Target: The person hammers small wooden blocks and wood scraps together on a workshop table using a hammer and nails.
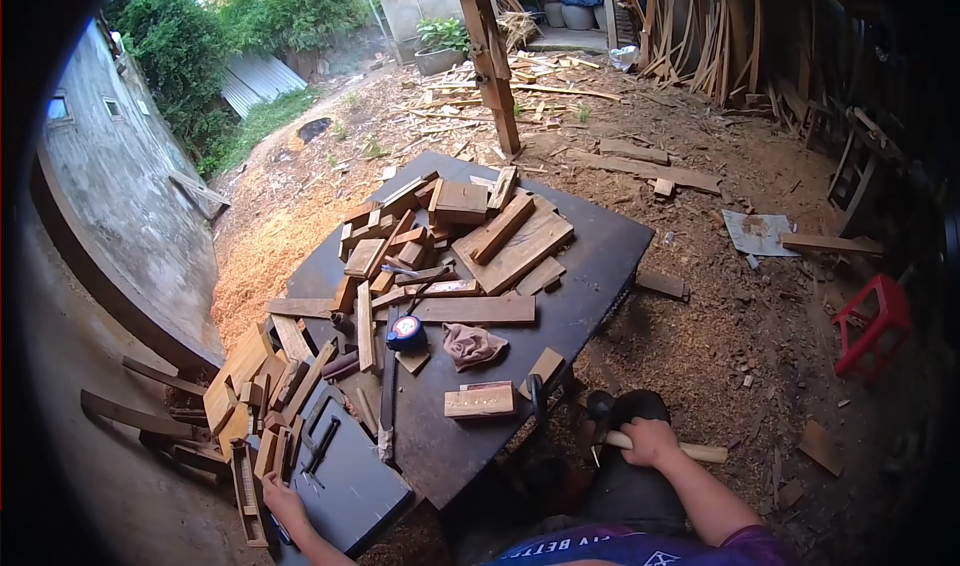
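While near knee (642, 404), hammer (618, 440) (in right hand (652, 443)).

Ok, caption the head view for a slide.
Right hand grips a wooden-handled hammer beside a dark table piled with brown wood.

- Shirt (560, 558): dark blue, shading to purple
- Lettering (575, 549) across it: white capitals, "BETT" among them
- Mark (662, 558) beside the lettering: white, outlined, angular
- Right sleeve (765, 543): purple, short, leaving the forearm (712, 501) bare
- Trousers (635, 491): dark, close to black
- Left hand (285, 504) and right hand (650, 443): both bare
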{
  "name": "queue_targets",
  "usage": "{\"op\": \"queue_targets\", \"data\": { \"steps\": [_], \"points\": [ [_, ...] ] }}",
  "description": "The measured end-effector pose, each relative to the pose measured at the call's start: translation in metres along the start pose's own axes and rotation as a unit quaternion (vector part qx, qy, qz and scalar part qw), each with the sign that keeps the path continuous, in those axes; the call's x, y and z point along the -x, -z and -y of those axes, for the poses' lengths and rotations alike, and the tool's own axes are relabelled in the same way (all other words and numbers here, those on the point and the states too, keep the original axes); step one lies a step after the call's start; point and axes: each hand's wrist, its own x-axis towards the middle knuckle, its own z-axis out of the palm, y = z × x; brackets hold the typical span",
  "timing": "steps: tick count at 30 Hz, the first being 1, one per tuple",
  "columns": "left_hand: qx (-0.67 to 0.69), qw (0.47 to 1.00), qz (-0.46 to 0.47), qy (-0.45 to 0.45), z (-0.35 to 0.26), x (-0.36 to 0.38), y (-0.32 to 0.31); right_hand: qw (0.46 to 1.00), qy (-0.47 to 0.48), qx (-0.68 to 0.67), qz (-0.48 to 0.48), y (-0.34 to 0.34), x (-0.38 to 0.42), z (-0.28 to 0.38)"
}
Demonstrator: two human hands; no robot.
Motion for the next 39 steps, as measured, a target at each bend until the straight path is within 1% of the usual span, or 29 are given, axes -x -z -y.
{"op": "queue_targets", "data": {
  "steps": [1, 4, 5, 7, 8, 10, 11, 13, 14, 16, 17, 19, 20, 22, 23, 25, 28, 30, 35, 37, 38, 39],
  "points": [
    [0.055, 0.998, -0.016, 0.011, -0.006, -0.001, 0.002, 1.0, 0.0, 0.0, 0.001, -0.001, 0.0, 0.0],
    [0.075, 0.997, 0.002, -0.011, -0.014, -0.008, 0.006, 1.0, -0.002, 0.004, 0.01, -0.001, -0.001, 0.0],
    [0.075, 0.997, 0.001, -0.011, -0.024, -0.008, 0.011, 1.0, -0.002, 0.002, 0.004, 0.0, -0.001, 0.0],
    [0.137, 0.99, 0.016, -0.028, -0.053, -0.002, 0.021, 1.0, -0.003, -0.001, -0.003, -0.001, 0.0, 0.0],
    [0.137, 0.99, 0.016, -0.028, -0.062, -0.002, 0.022, 1.0, -0.001, -0.001, -0.003, -0.003, -0.001, -0.001],
    [0.22, 0.974, 0.053, 0.008, -0.077, -0.001, 0.023, 1.0, -0.001, 0.0, -0.004, -0.004, -0.001, -0.002],
    [0.221, 0.974, 0.054, 0.008, -0.085, 0.001, 0.024, 1.0, -0.001, 0.001, -0.002, -0.005, -0.002, -0.002],
    [0.273, 0.957, 0.076, 0.054, -0.097, 0.005, 0.025, 1.0, -0.001, 0.002, 0.001, -0.004, -0.001, -0.002],
    [0.274, 0.957, 0.076, 0.054, -0.097, 0.005, 0.023, 1.0, 0.0, 0.002, -0.001, -0.004, -0.001, -0.002],
    [0.359, 0.925, 0.094, 0.088, -0.094, 0.003, 0.015, 1.0, 0.0, 0.003, -0.003, -0.006, -0.001, -0.003],
    [0.359, 0.924, 0.094, 0.089, -0.09, 0.001, 0.011, 1.0, 0.003, -0.003, -0.014, -0.007, -0.002, -0.004],
    [0.487, 0.853, 0.119, 0.145, -0.082, -0.002, 0.005, 1.0, 0.007, -0.008, -0.023, -0.009, -0.002, -0.005],
    [0.486, 0.853, 0.118, 0.147, -0.08, -0.003, 0.003, 1.0, 0.006, -0.006, -0.019, -0.007, -0.002, -0.004],
    [0.572, 0.798, 0.111, 0.151, -0.077, -0.002, 0.001, 1.0, 0.006, -0.004, -0.015, -0.005, -0.002, -0.003],
    [0.572, 0.799, 0.11, 0.152, -0.077, -0.001, 0.002, 1.0, 0.008, -0.004, -0.017, -0.005, -0.002, -0.003],
    [0.544, 0.82, 0.124, 0.126, -0.079, 0.0, 0.003, 1.0, 0.01, -0.004, -0.02, -0.003, -0.002, -0.001],
    [0.548, 0.815, 0.132, 0.133, -0.08, 0.002, 0.003, 1.0, -0.003, 0.011, 0.0, 0.001, -0.002, 0.003],
    [0.543, 0.819, 0.142, 0.121, -0.069, -0.002, -0.008, 1.0, -0.007, 0.013, 0.006, 0.0, -0.002, 0.002],
    [0.477, 0.861, 0.132, 0.114, -0.071, -0.001, -0.012, 1.0, -0.008, 0.011, 0.007, -0.001, -0.004, 0.001],
    [0.484, 0.857, 0.136, 0.115, -0.08, -0.002, -0.01, 1.0, -0.004, 0.019, 0.017, -0.002, -0.004, -0.001],
    [0.488, 0.854, 0.137, 0.12, -0.082, 0.002, -0.006, 1.0, -0.002, 0.005, -0.016, -0.004, -0.005, -0.002],
    [0.483, 0.859, 0.118, 0.126, -0.092, 0.006, -0.003, 0.999, 0.008, -0.005, -0.039, -0.006, -0.002, -0.001]
  ]
}}
